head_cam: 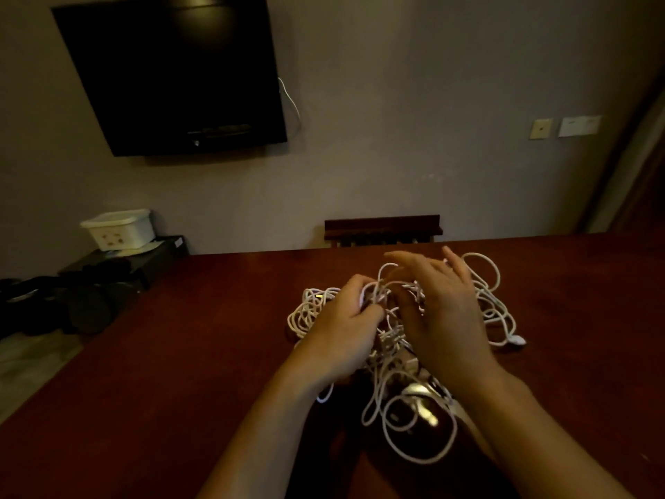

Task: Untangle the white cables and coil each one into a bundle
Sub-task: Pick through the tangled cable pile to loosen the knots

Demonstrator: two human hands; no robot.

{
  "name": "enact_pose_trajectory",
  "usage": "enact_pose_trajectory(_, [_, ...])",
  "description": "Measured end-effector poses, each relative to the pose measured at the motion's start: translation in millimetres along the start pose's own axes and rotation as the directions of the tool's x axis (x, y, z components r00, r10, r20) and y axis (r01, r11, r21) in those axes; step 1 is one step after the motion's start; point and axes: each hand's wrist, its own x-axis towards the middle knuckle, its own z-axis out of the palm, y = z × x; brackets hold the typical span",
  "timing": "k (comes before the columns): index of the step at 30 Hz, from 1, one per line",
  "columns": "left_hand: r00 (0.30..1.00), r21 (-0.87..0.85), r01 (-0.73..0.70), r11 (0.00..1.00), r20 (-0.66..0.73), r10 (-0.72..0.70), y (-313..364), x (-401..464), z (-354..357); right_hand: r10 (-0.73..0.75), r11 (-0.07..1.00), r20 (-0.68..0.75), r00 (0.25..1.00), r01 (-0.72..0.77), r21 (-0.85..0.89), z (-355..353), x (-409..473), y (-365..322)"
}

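Note:
A tangled heap of white cables (pixel 489 300) lies on the dark red-brown table (pixel 180 354), spreading from behind my hands down toward the near edge, where loose loops (pixel 396 423) trail. My left hand (pixel 345 329) is over the left side of the heap, its fingers curled round a few strands at the top of the pile. My right hand (pixel 439 311) is over the middle with its fingers stretched out and spread, loops draped around them. A white plug end (pixel 518 341) lies at the right side of the heap. Much of the tangle is hidden under my hands.
A dark chair back (pixel 383 228) stands behind the table's far edge. A black television (pixel 172 73) hangs on the wall. At the left, a white tub (pixel 120 228) sits on a low black stand (pixel 154 257), with dark bags (pixel 54 304) on the floor.

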Motion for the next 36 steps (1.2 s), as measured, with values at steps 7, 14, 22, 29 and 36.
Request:
enact_pose_trajectory(7, [0.957,0.052,-0.104,0.993,-0.267,0.114,-4.3,3.7,0.0,0.056,0.979,0.035,0.998,-0.062,0.194,-1.7,-0.2,-12.7])
enact_pose_trajectory(14, [0.96,-0.512,-0.03,0.859,-0.253,-0.117,2.1,10.2,-3.2,0.299,0.811,0.217,0.929,-0.367,0.455,2.1,1.9,-4.2])
enact_pose_trajectory(22, [0.955,-0.449,-0.09,0.889,-0.292,-0.051,0.6,8.1,8.2,0.268,0.725,0.222,0.938,-0.348,0.595,1.8,1.4,-16.9])
enact_pose_trajectory(29, [0.948,-0.537,-0.095,0.838,-0.307,-0.089,3.6,5.8,10.2,0.424,0.624,0.225,0.877,-0.463,0.63,1.0,3.3,-19.3])
enact_pose_trajectory(36, [0.933,-0.397,-0.205,0.894,-0.355,0.056,3.7,4.1,10.4,0.373,0.736,0.065,0.926,-0.337,0.587,-3.4,2.3,-21.5])
